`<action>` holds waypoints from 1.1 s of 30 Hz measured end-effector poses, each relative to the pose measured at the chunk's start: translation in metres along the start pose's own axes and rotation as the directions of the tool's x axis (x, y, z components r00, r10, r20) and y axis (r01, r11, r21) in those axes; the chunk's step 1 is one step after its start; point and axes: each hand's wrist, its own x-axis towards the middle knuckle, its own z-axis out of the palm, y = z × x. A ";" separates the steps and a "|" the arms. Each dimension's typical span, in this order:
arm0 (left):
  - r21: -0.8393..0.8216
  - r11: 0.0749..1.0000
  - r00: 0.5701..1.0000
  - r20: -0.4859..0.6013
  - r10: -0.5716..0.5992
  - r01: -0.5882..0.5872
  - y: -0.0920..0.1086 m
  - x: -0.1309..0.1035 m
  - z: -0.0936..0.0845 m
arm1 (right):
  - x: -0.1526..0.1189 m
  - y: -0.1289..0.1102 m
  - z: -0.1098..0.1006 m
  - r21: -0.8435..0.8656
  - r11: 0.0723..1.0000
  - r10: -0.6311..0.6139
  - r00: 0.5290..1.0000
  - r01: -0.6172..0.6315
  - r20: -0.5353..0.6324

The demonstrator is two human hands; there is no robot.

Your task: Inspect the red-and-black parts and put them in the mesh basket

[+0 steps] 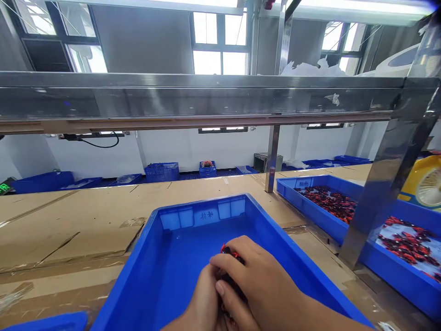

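My left hand (201,301) and my right hand (263,280) are cupped together over the near part of a blue plastic tray (151,262). Between them is a clump of small red-and-black pieces (231,252), glossy and mostly hidden by my fingers. The right hand curls over the top of the clump; the left lies against its side, with most of its fingers out of sight. What kind of pieces they are cannot be made out. The tray's visible floor is bare blue plastic.
A second blue tray (292,195) on the right holds many similar red-and-black pieces (327,202). A metal post (382,174) stands in front of it, and a metal shelf beam (206,101) crosses above. Beyond is a yellow dial scale (418,184). Taped cardboard (86,220) covers the table.
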 end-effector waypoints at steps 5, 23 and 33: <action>0.180 0.976 0.992 -0.062 -0.113 0.122 0.008 -0.003 0.001 | -0.005 0.002 -0.007 0.219 0.974 -0.015 0.979 0.061 -0.202; 0.359 0.923 0.977 0.201 0.066 -0.136 0.016 -0.023 0.010 | -0.003 0.001 -0.026 0.154 0.983 -0.039 0.933 0.100 -0.359; 0.445 0.895 0.999 0.032 0.022 -0.034 0.015 -0.009 0.002 | -0.007 -0.004 -0.025 0.051 0.991 -0.094 0.911 0.125 -0.402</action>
